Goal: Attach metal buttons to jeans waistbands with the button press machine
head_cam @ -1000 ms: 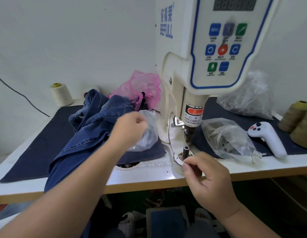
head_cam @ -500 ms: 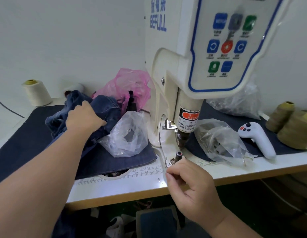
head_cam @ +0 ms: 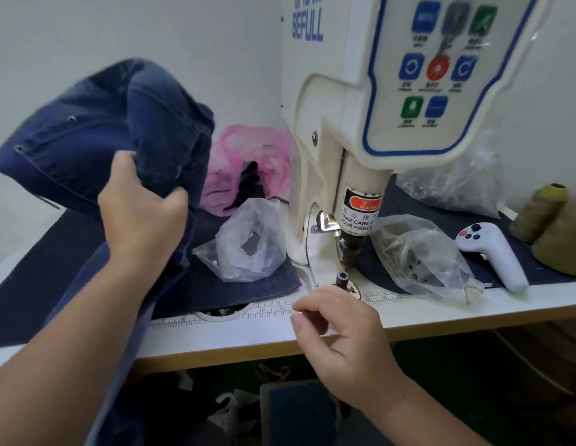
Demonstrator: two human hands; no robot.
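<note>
My left hand (head_cam: 141,217) grips a bunched pair of dark blue jeans (head_cam: 87,130) and holds it up above the left side of the table. One leg hangs down over the table's front edge. The white button press machine (head_cam: 338,130) stands at centre, its upper punch (head_cam: 351,249) raised over the small lower die post (head_cam: 342,280). My right hand (head_cam: 344,342) hovers just in front of that post, thumb and forefinger curled close together. Whether they pinch a button is too small to tell.
Two clear bags of metal parts flank the machine, one left (head_cam: 248,243) and one right (head_cam: 418,255). A pink bag (head_cam: 248,152) lies behind. On the right are a white handheld controller (head_cam: 495,252) and olive thread cones (head_cam: 544,214). A ruler strip runs along the white table (head_cam: 248,336). A pedal (head_cam: 296,413) sits below.
My left hand left the clear bag, took hold of the jeans and lifted them off the table. My right hand drew back a little from the die post.
</note>
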